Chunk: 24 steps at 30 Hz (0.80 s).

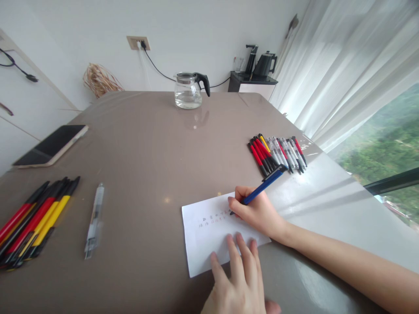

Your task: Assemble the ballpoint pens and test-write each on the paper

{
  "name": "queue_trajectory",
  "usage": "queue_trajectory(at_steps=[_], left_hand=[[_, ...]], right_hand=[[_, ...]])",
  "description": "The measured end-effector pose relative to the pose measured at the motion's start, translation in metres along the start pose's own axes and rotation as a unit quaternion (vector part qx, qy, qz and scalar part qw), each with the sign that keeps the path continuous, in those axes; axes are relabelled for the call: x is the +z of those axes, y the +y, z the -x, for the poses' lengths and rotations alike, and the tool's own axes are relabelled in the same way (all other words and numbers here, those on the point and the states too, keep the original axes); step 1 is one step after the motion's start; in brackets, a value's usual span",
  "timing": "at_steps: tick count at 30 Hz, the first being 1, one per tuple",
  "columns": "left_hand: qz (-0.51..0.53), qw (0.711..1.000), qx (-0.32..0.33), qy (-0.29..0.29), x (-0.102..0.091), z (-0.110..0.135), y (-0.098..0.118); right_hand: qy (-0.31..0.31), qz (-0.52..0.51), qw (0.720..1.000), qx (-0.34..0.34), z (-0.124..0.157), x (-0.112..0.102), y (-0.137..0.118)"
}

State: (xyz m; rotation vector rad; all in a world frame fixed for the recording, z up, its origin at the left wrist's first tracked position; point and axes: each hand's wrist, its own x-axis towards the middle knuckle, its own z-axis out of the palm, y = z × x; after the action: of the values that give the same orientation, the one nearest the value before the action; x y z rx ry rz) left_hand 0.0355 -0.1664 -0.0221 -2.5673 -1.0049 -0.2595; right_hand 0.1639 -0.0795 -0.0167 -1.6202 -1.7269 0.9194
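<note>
A white sheet of paper (204, 237) lies on the grey-brown table (147, 144) in front of me, with two short lines of small writing on it. My right hand (258, 211) is closed around a blue pen (262, 186), its tip touching the paper at the end of the upper line. My left hand (240, 279) lies flat with fingers stretched out, pressing on the paper's near edge.
Red, yellow and black pens (32, 218) lie bundled at the left, a clear pen (94, 220) beside them. More pens (276, 152) lie at the right. A tablet (52, 144) sits far left, a glass jug (190, 90) at the back.
</note>
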Motion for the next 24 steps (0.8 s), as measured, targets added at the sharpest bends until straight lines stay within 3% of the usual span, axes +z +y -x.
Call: queue_trajectory(at_steps=[24], left_hand=[[0.0,1.0,0.001,-0.005,-0.0005,0.0002,-0.0007]], right_hand=[[-0.004,0.008,1.0,-0.023,0.0008,-0.0009,-0.0018]])
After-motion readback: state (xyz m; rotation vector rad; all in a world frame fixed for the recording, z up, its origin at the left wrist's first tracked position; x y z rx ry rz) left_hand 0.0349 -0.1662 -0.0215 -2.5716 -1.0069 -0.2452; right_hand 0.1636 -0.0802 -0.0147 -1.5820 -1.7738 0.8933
